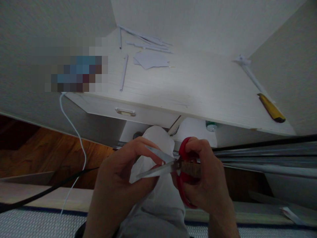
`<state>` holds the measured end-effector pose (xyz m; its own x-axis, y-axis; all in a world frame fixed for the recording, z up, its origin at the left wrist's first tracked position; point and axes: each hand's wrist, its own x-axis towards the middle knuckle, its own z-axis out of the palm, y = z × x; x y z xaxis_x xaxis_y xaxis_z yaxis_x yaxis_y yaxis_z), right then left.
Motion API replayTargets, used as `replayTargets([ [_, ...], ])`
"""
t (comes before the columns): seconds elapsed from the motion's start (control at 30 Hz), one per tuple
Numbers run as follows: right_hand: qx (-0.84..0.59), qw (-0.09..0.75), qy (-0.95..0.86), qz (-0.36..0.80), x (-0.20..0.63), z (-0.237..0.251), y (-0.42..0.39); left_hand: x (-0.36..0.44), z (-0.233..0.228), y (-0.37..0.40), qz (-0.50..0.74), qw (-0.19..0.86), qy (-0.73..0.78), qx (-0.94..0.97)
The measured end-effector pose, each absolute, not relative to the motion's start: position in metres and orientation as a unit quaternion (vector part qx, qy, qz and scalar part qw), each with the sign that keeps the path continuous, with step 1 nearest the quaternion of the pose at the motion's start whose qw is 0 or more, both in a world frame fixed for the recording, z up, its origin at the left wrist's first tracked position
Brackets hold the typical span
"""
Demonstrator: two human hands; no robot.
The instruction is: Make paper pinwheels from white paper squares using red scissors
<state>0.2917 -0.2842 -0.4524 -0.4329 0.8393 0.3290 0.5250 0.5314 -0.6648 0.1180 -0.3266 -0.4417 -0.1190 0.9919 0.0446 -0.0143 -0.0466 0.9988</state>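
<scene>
We held the red-handled scissors [173, 165] gripped in our right hand [205, 175], blades open around white paper [138, 168] pinched in our left hand [119, 185] fingers, the cut seemingly unfinished, cut scraps [151, 59] lying well beyond our fingertips.

No readable text, labels or numbers.
</scene>
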Motion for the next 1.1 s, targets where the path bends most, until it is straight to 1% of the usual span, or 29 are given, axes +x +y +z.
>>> replayTargets([
  [0.4,-0.419,0.309,-0.831,0.196,0.2952,-0.4487,-0.2862,0.1154,-0.4433,-0.3302,0.524,0.470,0.515,0.489],
  [0.6,-0.417,0.307,-0.836,0.184,0.2956,-0.4465,-0.2842,0.1157,-0.4431,-0.3318,0.541,0.464,0.513,0.478],
  [0.77,-0.414,0.309,-0.836,0.184,0.2951,-0.4469,-0.2837,0.1149,-0.4421,-0.3304,0.535,0.451,0.522,0.489],
  [1.1,-0.417,0.310,-0.832,0.196,0.2948,-0.4481,-0.2848,0.1168,-0.4405,-0.3322,0.535,0.468,0.517,0.477],
])
